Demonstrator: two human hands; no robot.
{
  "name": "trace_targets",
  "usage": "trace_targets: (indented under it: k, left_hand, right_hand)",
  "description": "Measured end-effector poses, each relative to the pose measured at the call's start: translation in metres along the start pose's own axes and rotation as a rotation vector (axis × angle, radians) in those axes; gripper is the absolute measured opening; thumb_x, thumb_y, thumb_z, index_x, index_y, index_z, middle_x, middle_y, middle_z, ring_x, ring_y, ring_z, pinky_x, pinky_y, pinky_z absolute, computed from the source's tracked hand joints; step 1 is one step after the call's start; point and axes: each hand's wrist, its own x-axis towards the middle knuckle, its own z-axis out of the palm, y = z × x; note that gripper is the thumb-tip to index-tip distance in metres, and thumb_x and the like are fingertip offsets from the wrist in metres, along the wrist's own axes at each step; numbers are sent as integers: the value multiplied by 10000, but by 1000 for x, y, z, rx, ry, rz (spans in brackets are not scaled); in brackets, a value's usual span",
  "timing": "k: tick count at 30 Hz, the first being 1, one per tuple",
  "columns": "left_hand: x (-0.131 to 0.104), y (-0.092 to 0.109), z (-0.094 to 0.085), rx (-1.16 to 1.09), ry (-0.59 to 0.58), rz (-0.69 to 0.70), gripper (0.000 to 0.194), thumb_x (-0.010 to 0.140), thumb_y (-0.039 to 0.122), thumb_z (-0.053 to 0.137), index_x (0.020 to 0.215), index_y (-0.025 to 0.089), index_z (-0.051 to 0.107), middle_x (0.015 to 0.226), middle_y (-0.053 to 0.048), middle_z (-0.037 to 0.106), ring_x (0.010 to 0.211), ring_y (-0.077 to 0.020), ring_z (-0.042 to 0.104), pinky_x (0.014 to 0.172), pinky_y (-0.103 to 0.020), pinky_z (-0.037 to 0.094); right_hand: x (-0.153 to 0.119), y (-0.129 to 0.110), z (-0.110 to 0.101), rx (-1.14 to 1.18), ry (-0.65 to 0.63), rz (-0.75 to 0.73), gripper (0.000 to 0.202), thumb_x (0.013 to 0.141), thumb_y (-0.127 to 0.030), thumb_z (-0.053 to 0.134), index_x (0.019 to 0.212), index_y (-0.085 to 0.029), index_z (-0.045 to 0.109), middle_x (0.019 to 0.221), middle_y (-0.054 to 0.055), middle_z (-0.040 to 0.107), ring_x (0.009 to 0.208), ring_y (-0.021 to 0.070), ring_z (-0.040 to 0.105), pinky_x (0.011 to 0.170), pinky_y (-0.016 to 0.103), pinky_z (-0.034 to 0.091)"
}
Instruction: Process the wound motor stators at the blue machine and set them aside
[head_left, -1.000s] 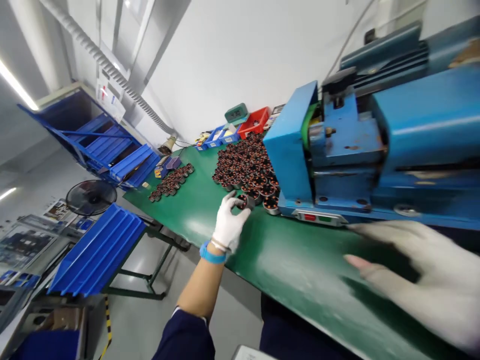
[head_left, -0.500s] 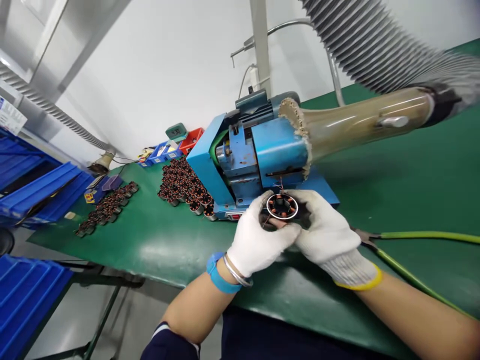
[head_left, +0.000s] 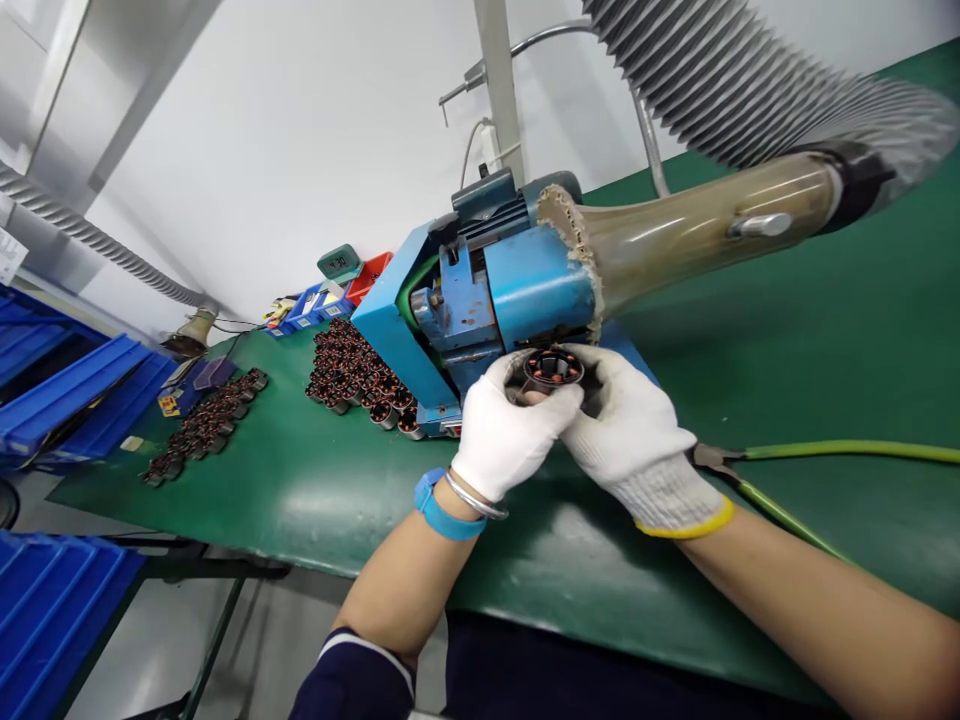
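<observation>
Between my gloved hands is a motor stator (head_left: 553, 370), a dark ring with copper windings inside, its open end facing up toward me. My left hand (head_left: 510, 425) closes around its left and near side. On the right, my right hand (head_left: 626, 425) grips it with fingers bent behind and beside it. Both hands are right at the front of a blue belt-driven machine (head_left: 540, 285). The stator's far edge is close to the machine's lower front; whether they touch I cannot tell.
Many stators (head_left: 352, 370) stand massed left of the machine, with another row (head_left: 206, 425) farther left. Green-handled pliers (head_left: 720, 460) lie by my right wrist. A duct pipe (head_left: 690, 230) joins the machine. Blue bins (head_left: 75, 400) stand at the left, beside the green table (head_left: 315, 500).
Both hands have moved the stator forward, closer to the machine. Its open end has tipped, now appearing as a flatter oval with the outer wall showing. The view has shifted slightly.
</observation>
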Motion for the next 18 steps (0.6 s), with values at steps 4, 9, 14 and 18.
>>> trace_targets:
  k: [4,9,14,18]
  left_hand:
    - [-1,-2,1,-7,34,9,328,712,201,839,1013,161,716,1020,-87,813,956,-245,772,972,-410,619]
    - [1,-4,0,20,45,23,385,681,191,851,1037,157,709,1034,-96,812,986,-258,773,948,-408,632]
    - [-4,-9,-2,55,12,62,371,700,217,827,1048,168,708,1040,-84,811,980,-244,776,938,-394,643]
    - [-15,-19,-17,176,-20,286,423,638,184,780,1048,187,674,1002,-63,794,900,-227,768,863,-365,657]
  right_hand:
    - [3,-6,-5,14,-29,7,500,749,-435,726,1210,-257,650,1205,136,732,1104,383,719,1021,580,570]
    - [6,-5,-6,-52,-31,-37,493,716,-403,701,1180,-242,663,1197,141,732,1129,387,708,1043,568,558]
    - [-1,-1,-7,-47,-29,31,556,692,-437,718,1206,-231,661,1166,142,732,1104,401,712,1025,610,567]
    - [-3,-9,-27,-83,-188,-111,509,615,-361,773,1109,-252,716,1122,102,738,1044,371,728,946,516,615]
